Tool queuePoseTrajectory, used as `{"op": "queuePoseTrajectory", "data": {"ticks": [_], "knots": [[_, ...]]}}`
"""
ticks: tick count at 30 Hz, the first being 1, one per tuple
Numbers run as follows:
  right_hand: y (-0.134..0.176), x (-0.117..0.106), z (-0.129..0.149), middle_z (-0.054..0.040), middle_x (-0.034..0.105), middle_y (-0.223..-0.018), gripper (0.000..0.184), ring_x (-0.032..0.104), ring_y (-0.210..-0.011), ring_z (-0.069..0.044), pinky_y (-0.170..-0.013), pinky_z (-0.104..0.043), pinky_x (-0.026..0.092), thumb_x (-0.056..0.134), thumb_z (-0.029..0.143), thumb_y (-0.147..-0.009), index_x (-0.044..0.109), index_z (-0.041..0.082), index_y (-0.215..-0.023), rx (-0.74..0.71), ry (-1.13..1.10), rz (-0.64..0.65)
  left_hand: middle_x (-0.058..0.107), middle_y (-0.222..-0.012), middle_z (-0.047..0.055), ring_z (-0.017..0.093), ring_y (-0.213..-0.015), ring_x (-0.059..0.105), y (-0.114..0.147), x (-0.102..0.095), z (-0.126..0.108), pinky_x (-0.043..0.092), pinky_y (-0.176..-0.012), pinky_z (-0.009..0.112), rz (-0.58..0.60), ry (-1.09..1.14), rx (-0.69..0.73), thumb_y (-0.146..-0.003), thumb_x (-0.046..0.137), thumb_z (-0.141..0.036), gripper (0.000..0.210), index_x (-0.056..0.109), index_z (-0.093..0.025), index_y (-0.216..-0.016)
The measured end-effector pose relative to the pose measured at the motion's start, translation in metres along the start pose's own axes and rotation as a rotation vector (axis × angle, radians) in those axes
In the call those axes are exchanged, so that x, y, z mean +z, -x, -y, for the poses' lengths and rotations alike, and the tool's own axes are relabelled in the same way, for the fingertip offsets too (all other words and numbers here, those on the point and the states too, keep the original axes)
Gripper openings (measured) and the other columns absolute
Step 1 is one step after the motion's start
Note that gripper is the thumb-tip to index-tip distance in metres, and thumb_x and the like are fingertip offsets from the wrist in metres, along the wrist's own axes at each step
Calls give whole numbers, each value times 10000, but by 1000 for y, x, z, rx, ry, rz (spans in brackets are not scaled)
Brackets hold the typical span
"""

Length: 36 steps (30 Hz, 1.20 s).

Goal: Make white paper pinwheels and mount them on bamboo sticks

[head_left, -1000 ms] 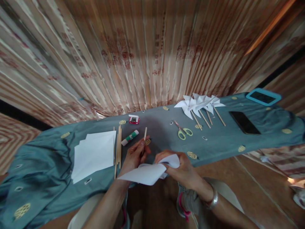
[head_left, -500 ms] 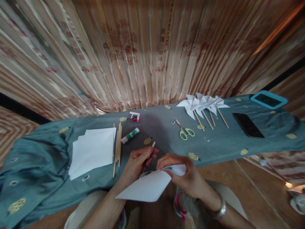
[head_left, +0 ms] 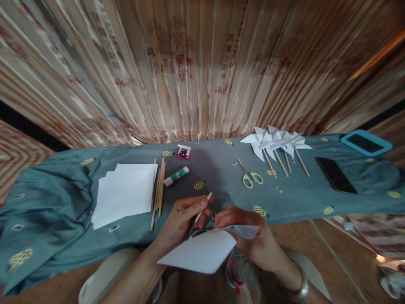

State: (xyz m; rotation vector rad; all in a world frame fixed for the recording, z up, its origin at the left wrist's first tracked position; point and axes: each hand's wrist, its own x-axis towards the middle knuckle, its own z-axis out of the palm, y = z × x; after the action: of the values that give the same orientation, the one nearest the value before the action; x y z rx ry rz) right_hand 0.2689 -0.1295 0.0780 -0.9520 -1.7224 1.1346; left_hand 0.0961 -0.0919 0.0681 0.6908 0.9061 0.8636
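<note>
A curled white paper sheet (head_left: 199, 253) is hanging at the near edge of the teal cloth-covered worktop (head_left: 228, 185); the bent right hand (head_left: 257, 245) is grasping it, while the left hand (head_left: 186, 213), reaching forward, is pinching a thin pale wooden stick (head_left: 209, 196).

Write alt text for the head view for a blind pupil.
A person's left hand holds a thin wooden stick, the right hand curled white paper. Beyond, white paper pinwheels, green-handled scissors and a black phone lie on grey-green cloth.
</note>
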Motion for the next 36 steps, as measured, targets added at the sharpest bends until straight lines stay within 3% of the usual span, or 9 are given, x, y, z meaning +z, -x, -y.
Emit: {"op": "queuePoseTrajectory", "data": {"ticks": [7,13,18,27,36], "knots": [[0,1,0,-43,702,-816,133,661,-763,-160,-691,-267,502,587,282,-890,671,197,-833,-37,-11,-6,623,-592,6,47,-455,405,2,1,-2,264,-487,225,1,96,21,-514,853,-408,331,765,-148,-699],[3,2,1,-43,703,-833,117,661,-783,-170,-720,-282,510,589,281,-890,677,212,-857,-26,-15,0,522,-466,-21,65,-471,388,4,-1,3,281,-527,235,25,46,31,-583,817,-454,329,755,-139,-657],[4,2,3,-44,706,-850,98,661,-812,-175,-752,-293,512,585,243,-892,680,223,-880,-47,10,9,498,-464,-22,77,-494,400,7,1,-1,276,-520,235,37,3,12,-558,828,-463,345,732,-135,-599],[2,2,5,-53,706,-798,124,662,-766,-174,-720,-298,513,579,250,-896,682,195,-853,-89,29,-13,678,-704,17,68,-559,471,6,4,-2,325,-557,219,7,81,-3,-501,873,-350,344,789,-189,-793],[2,3,4,-46,704,-822,104,664,-782,-167,-723,-295,513,569,205,-895,669,194,-866,-99,40,0,566,-515,-15,46,-472,397,8,2,1,238,-495,212,20,60,-28,-548,849,-405,320,762,-130,-688]]}}
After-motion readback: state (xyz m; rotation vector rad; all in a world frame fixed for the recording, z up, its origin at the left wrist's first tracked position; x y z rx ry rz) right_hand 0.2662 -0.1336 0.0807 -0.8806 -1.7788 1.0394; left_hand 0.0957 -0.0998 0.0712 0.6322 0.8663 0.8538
